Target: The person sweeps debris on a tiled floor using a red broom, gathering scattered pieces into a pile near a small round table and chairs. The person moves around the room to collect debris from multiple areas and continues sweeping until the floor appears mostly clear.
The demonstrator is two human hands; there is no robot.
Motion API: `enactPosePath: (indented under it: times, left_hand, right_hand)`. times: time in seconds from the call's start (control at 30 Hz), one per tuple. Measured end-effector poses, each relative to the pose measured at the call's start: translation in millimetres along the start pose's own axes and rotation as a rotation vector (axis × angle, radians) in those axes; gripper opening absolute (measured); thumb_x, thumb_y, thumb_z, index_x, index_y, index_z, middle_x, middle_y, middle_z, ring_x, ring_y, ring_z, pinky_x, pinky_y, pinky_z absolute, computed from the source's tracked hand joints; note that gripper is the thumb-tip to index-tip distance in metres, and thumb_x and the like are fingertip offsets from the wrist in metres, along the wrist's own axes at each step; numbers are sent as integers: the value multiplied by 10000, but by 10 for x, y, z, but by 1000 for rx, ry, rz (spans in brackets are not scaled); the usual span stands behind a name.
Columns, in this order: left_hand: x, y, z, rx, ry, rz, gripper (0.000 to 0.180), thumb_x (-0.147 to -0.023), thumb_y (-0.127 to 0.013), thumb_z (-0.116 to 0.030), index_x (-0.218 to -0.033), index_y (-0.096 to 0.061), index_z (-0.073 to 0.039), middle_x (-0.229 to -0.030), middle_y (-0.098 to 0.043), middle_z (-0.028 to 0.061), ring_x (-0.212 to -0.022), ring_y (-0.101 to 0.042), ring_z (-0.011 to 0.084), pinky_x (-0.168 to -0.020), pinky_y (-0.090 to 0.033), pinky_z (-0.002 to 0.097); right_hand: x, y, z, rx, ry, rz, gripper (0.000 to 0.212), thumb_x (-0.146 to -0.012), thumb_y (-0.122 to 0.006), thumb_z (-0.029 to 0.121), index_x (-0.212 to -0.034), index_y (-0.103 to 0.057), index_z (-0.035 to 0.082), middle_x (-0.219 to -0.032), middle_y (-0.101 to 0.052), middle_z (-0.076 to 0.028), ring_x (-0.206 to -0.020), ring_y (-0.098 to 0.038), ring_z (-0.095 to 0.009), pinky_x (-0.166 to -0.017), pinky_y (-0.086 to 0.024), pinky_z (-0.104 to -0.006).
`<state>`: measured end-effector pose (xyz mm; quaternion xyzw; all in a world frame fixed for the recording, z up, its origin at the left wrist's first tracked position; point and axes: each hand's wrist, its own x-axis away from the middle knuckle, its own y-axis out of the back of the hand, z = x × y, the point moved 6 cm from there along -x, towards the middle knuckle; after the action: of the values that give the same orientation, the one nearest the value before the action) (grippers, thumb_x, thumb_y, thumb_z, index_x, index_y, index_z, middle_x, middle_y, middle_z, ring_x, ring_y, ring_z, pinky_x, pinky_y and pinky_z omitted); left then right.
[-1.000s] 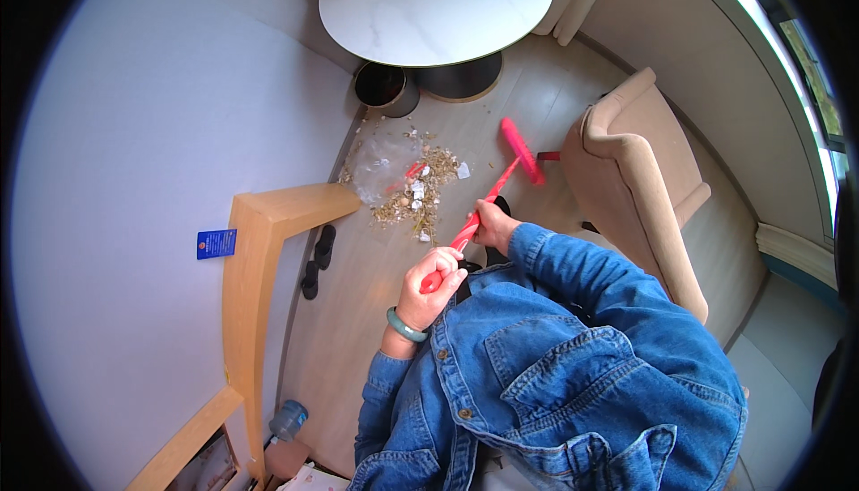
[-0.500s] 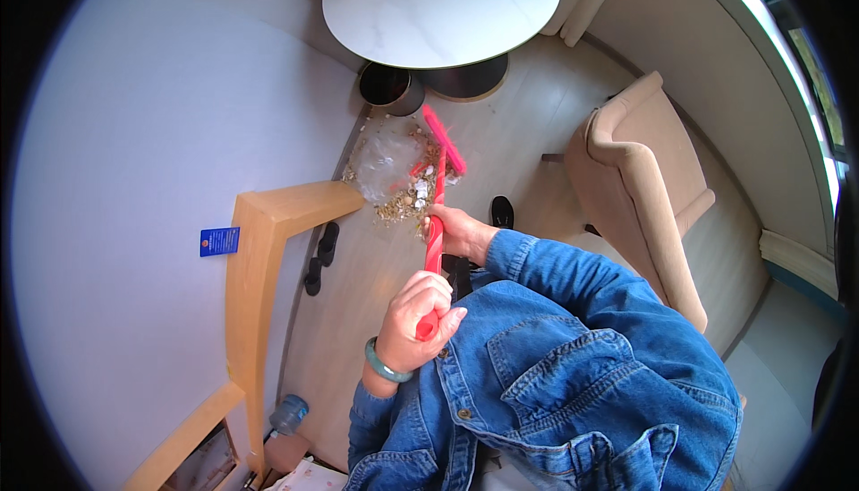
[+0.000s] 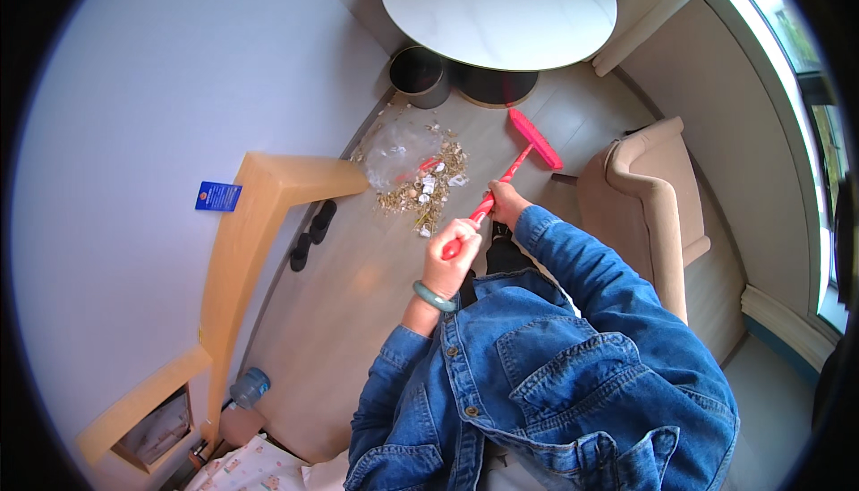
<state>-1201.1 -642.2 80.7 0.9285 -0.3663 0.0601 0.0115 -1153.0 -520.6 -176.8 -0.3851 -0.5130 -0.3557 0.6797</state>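
My left hand (image 3: pixel 449 256) is closed around the top end of a red broom (image 3: pixel 514 167). Lower on the same handle, my right hand (image 3: pixel 507 204) also grips it. The broom slants away to the right, its pink-red head (image 3: pixel 535 139) on the floor between the table base and the armchair. Left of the broom, apart from it, lies a pile of debris (image 3: pixel 436 182) with shell-like bits and white crumpled pieces. A clear plastic bag (image 3: pixel 394 156) rests at the pile's left side. The bristles are mostly hidden from above.
A round white table (image 3: pixel 501 8) stands ahead, a dark bin (image 3: pixel 419 75) by its base. The beige armchair (image 3: pixel 640 204) is on the right. Along the left wall are a wooden frame (image 3: pixel 259 196), black slippers (image 3: pixel 313 233) and a water bottle (image 3: pixel 250 386).
The broom head has swung right, away from the debris, and the handle now tilts instead of standing nearly straight. Both hands have moved up and right, still gripping it. The view has shifted slightly.
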Motion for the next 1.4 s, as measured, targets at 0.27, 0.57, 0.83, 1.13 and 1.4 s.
enactPosePath:
  times: [0.27,0.57,0.83,1.13,1.4]
  left_hand:
    - [383,537,-328,-162,25,-141,236,-823,-594,96,-693,-445,-32,-813,-583,81,-888,-582,184,-806,-456,301]
    - [749,439,-1179,-311,-195,100,245,-756,-686,36,-807,-459,-42,-816,-558,120,-793,-588,296,-744,-486,355]
    - [1131,789,-1365,-199,-216,72,216,-777,-701,10,-849,-502,-31,-874,-600,127,-876,-631,285,-776,-495,343]
    - [1023,969,-622,-200,-65,78,176,-874,-641,3,-772,-500,-23,-772,-561,66,-719,-546,176,-701,-459,288]
    - [1002,1193,-702,-423,-184,141,238,-805,-731,-95,-736,-508,-50,-703,-513,89,-657,-524,278,-613,-451,356]
  right_hand:
    - [267,-999,-498,98,-56,271,138,-932,-489,250,-949,-509,114,-758,-536,-25,-677,-537,-183,-616,-448,-360]
    - [1136,-1209,-771,-116,-237,643,182,-981,-506,260,-944,-489,82,-760,-559,-23,-690,-564,-157,-650,-506,-335]
    - [1607,-1000,-1094,-258,-403,743,131,-949,-488,145,-892,-489,27,-837,-550,-55,-753,-568,-169,-734,-511,-319]
    - [816,-1154,-1612,-339,-426,453,190,-921,-476,140,-735,-456,101,-633,-499,-7,-565,-502,-138,-596,-458,-317]
    - [714,-1763,-1659,-434,-390,648,150,-923,-499,148,-785,-464,102,-648,-518,4,-553,-526,-134,-532,-436,-306]
